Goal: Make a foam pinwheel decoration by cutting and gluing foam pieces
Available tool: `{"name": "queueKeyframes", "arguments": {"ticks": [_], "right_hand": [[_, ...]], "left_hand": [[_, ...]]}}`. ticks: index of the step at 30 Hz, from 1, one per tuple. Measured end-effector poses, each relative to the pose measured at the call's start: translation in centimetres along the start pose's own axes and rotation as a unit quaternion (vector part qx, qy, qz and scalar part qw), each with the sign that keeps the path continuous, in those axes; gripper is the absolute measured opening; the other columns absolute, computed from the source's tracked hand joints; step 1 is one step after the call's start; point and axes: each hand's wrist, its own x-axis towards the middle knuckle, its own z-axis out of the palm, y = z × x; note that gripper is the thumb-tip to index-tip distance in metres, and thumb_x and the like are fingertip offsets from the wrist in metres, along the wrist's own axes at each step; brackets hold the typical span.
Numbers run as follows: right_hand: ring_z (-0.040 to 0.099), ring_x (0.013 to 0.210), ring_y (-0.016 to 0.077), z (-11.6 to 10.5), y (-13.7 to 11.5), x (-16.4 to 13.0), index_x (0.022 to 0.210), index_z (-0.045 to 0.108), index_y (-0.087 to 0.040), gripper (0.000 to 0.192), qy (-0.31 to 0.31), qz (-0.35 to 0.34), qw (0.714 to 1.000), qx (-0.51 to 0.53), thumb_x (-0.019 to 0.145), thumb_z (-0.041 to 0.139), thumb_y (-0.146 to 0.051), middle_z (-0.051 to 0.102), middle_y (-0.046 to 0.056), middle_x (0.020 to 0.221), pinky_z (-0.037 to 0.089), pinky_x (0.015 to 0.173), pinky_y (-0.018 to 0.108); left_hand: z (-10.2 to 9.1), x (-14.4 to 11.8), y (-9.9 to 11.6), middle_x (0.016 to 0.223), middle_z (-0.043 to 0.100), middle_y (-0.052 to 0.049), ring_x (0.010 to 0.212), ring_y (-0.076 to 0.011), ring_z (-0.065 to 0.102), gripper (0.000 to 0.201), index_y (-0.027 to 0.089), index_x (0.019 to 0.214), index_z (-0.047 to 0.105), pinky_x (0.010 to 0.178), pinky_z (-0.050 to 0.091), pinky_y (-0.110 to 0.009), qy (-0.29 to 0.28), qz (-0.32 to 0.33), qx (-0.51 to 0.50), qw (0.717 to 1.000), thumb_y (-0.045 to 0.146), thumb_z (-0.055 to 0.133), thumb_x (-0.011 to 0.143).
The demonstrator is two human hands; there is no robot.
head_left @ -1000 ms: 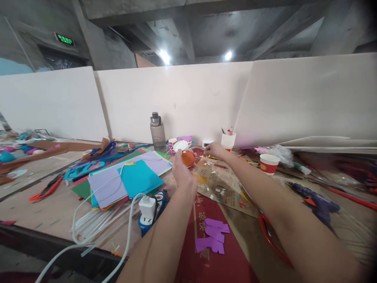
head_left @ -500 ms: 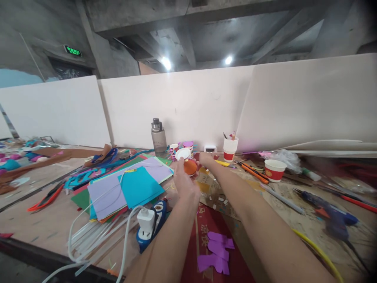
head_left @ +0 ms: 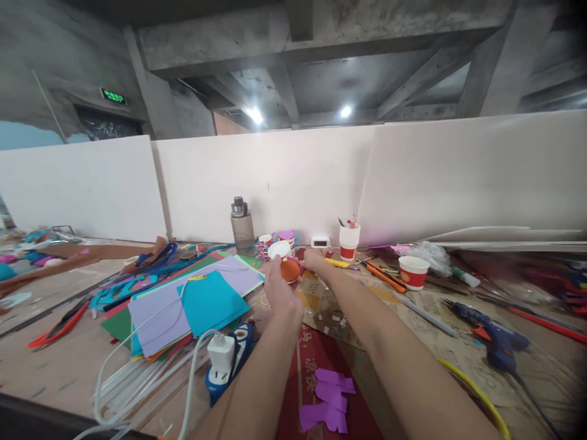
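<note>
Mid-table, my left hand is closed around the side of a round piece with an orange face, likely a paper cup seen at its end. My right hand is just to the right of it, fingers curled in; what they pinch is hidden. Just behind the orange piece is a white round cup or lid. Decorated paper cups with purple tops stand farther back. Purple cut paper strips lie on the red cardboard between my forearms.
Coloured paper sheets, a power strip and a white cable lie left. A bottle stands at the back. To the right are a cup of pens, a red-and-white cup, an orange cutter and a glue gun.
The view has tilted up a little, so the table sits lower and slightly left in the picture. Both hands stay at the orange-faced piece with hardly any change.
</note>
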Motion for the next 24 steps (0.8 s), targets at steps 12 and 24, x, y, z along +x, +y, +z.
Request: {"name": "queueKeyframes", "arguments": {"ticks": [12,24], "right_hand": [[0.069,0.091,0.0141,-6.0,5.5,-3.8,0.102,0.078,-0.023,0.02,-0.079,-0.175,0.972,0.134,0.083,0.072,-0.025,0.077,-0.001,0.1,0.05,0.077,0.018],[0.063,0.108,0.0225,-1.5,6.4,0.5,0.127,0.059,-0.018,0.037,0.015,-0.02,0.998,0.064,0.095,0.061,-0.037,0.061,0.01,0.127,0.056,0.09,0.044]], "left_hand": [[0.4,-0.6,-0.1,0.066,0.064,0.0,0.052,-0.0116,0.059,0.036,0.015,0.086,0.063,0.042,0.035,-0.018,0.017,-0.02,-0.015,1.0,0.044,0.074,0.068],[0.3,-1.1,-0.1,0.067,0.065,0.0,0.058,-0.0144,0.064,0.036,0.017,0.087,0.06,0.044,0.034,-0.019,-0.013,-0.006,-0.011,1.0,0.045,0.072,0.069]]}}
